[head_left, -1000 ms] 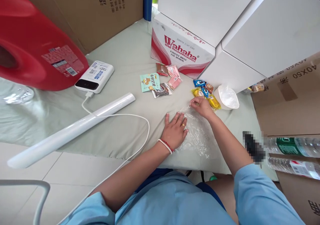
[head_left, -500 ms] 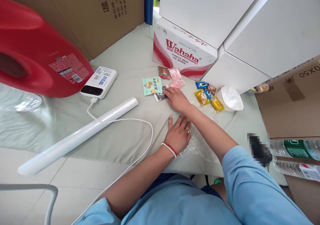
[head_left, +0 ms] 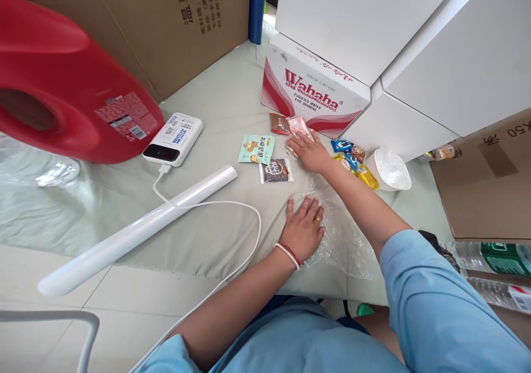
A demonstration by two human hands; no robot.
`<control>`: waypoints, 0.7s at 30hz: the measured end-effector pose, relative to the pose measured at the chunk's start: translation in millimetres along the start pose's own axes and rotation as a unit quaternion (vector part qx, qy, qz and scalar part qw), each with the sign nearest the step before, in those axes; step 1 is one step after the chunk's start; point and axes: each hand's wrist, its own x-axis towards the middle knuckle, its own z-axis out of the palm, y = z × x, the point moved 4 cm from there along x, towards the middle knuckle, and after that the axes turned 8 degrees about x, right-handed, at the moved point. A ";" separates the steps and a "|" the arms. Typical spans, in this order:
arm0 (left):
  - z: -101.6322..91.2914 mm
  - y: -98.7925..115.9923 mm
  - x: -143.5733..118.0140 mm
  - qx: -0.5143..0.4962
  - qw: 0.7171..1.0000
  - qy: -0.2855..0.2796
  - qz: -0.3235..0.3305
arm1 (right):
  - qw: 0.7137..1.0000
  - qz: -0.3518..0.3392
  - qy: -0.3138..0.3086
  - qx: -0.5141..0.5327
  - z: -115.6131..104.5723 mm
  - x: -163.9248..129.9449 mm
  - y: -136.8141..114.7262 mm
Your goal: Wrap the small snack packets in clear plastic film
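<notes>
My left hand (head_left: 304, 229) lies flat with fingers spread on the cloth, over the edge of a clear plastic bag (head_left: 342, 237). Farther forward, my right hand (head_left: 310, 153) reaches across with its fingers stretched over the pink snack packets (head_left: 299, 125), touching and partly hiding them. A brown-and-red packet (head_left: 279, 123) lies just left of these. Near my right fingertips are a mint-green nut packet (head_left: 256, 149) and a dark packet with a clear edge (head_left: 276, 170). Blue, brown and yellow snack packets (head_left: 367, 177) sit beyond my right forearm.
A white plastic bowl (head_left: 389, 169) stands at the right. Behind is a Wahaha water carton (head_left: 313, 91) against white cabinets. On the left are a red jug (head_left: 78, 85), a white power bank (head_left: 173, 139) with its cable, and a long white tube (head_left: 141, 229). Plastic bottles (head_left: 504, 258) lie far right.
My right hand has moved from the dark packet to the right, onto the pink packets. The dark packet now lies uncovered and straightened below the green one. My left hand stays on the cloth.
</notes>
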 end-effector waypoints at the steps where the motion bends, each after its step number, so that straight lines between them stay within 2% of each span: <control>1: -0.3 0.1 -0.1 -0.003 1.000 0.000 0.001 | 1.000 -0.009 -0.001 -0.003 1.5 3.7 4.6; 4: -0.9 0.5 -0.6 -0.010 1.000 -0.001 -0.001 | 0.998 0.023 0.054 0.023 -4.9 13.6 23.2; 7: -1.6 1.1 -0.8 -0.011 1.000 -0.002 -0.004 | 0.975 0.126 0.155 0.099 -16.5 29.1 49.5; 9: -1.9 1.3 -0.8 -0.012 1.000 -0.005 -0.004 | 0.955 0.181 0.194 0.129 -16.5 45.0 63.9; 10: -2.0 1.3 -0.8 -0.012 1.000 -0.007 -0.003 | 0.951 0.204 0.189 0.134 -12.5 54.1 68.8; 12: -2.1 0.9 -0.8 -0.014 1.000 -0.009 0.000 | 0.948 0.251 0.138 0.136 1.5 70.4 74.3; 15: -2.1 0.1 -0.7 -0.020 1.000 -0.006 0.003 | 0.941 0.299 0.084 0.133 20.5 79.9 73.7; 18: -1.9 -0.2 -0.5 -0.024 1.000 -0.005 0.003 | 0.942 0.290 0.110 0.131 20.6 69.6 69.4; 21: -2.2 -0.5 -0.2 -0.023 1.000 -0.008 0.001 | 0.943 0.269 0.135 0.141 5.1 39.4 65.7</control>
